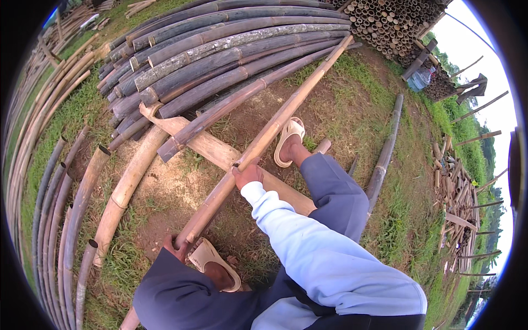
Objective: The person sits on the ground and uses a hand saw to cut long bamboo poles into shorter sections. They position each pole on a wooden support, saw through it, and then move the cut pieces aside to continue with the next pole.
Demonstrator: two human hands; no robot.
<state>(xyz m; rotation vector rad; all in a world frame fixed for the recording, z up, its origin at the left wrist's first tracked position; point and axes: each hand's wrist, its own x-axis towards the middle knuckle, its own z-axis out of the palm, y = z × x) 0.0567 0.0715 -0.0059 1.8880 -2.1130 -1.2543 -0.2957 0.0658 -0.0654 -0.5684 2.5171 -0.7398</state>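
A long tan bamboo pole (294,104) slants from the lower left, past my knee, up to the far right. My right hand (250,175), at the end of a light blue sleeve, is closed on the pole's middle. A small dark spot shows on the pole beside its fingers. Lower down, next to my bent left knee, my left hand (175,248) grips the same pole; the knee partly hides it. Under the pole, a pale wooden beam (212,149) with a notched far end crosses the other way.
Dark bamboo poles (220,60) lie stacked at the far side. More cut poles (77,203) lie at the left. Bundled bamboo ends (385,25) rise at the back right. One dark pole (385,148) lies right of my leg, and a scrap pile (459,209) stands farther right.
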